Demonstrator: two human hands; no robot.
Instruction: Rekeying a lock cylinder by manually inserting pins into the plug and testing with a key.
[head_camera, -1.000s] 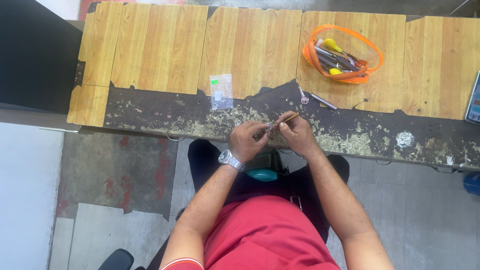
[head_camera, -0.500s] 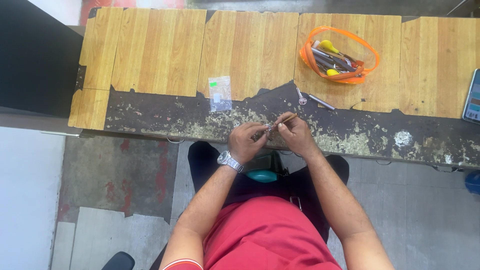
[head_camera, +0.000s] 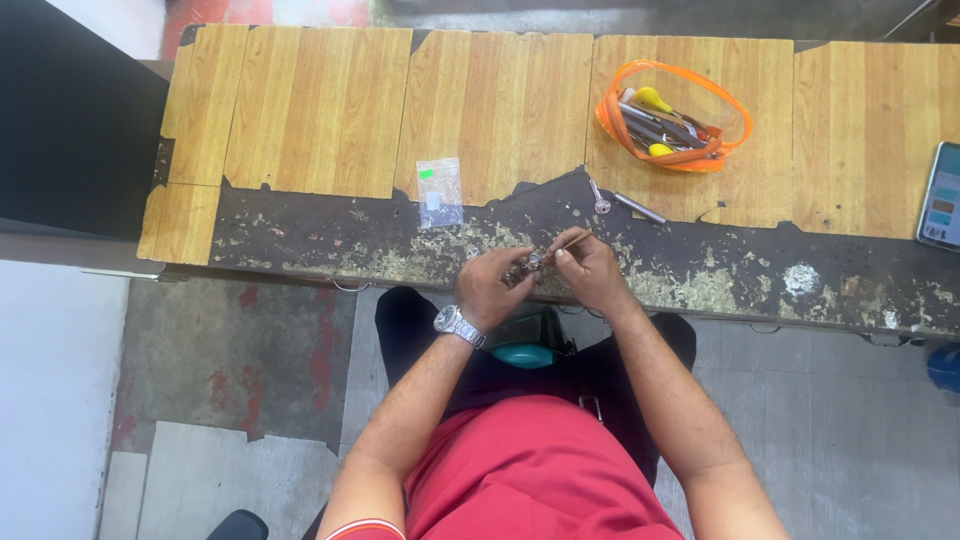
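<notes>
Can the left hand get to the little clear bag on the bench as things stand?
Probably yes: the clear bag lies in the open just beyond the left hand, nothing between, though that hand pinches a small metal part.

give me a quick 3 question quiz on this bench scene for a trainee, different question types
1. True or false: the left hand and the right hand are together over the front edge of the workbench, on a small metal item.
2. Multiple choice: the orange-rimmed pouch of tools lies
A. at the bench's far left
B. on the bench beyond the right hand
C. on the floor
3. Fill in: the wristwatch is on the ____ wrist.

Key: 1 true; 2 B; 3 left.
</notes>
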